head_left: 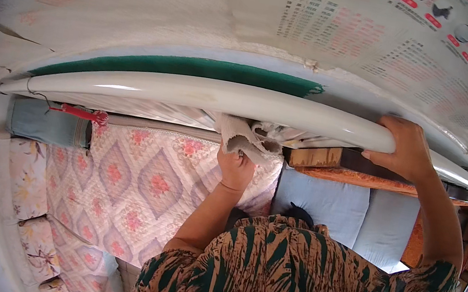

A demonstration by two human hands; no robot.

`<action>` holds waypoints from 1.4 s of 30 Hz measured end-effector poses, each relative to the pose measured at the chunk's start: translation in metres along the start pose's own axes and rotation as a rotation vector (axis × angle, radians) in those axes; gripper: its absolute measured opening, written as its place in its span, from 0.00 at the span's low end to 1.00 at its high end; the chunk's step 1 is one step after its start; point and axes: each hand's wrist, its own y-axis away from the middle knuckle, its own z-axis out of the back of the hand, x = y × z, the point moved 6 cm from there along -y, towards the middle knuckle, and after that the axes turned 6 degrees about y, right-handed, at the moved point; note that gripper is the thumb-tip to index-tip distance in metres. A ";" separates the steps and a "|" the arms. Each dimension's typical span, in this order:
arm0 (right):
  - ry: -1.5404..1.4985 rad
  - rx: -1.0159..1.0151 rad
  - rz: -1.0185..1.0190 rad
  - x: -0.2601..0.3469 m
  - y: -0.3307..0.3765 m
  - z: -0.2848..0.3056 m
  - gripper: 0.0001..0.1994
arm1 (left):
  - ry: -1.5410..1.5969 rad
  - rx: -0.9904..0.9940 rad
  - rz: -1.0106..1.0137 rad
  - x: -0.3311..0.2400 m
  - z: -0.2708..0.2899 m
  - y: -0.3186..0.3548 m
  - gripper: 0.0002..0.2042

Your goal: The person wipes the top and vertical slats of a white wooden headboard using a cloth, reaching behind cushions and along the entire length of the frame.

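Short-sleeved brown top (pixel 297 282) patterned with dark green streaks.

Both arms reached up and forward. The left hand (pixel 235 168) was fisted, fingers curled tight in a grip. The right hand (pixel 402 149) lay palm-down, fingers wrapped over an edge.

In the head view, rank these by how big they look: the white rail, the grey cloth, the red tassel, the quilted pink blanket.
1. quilted pink blanket, widest area.
2. white rail, long but thin, and nearer the camera, so its rank against the blanket is unsure.
3. grey cloth, held by left hand.
4. red tassel.
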 end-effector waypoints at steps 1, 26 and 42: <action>0.018 -0.003 0.014 0.002 0.000 0.002 0.24 | 0.002 0.009 0.027 0.006 -0.001 0.004 0.14; -0.093 -0.030 -0.059 0.015 0.016 0.028 0.22 | 0.431 -0.156 0.865 0.229 -0.106 0.170 0.26; 0.058 -0.244 0.278 0.049 0.010 0.031 0.25 | 0.886 -0.298 0.688 0.149 -0.053 0.094 0.21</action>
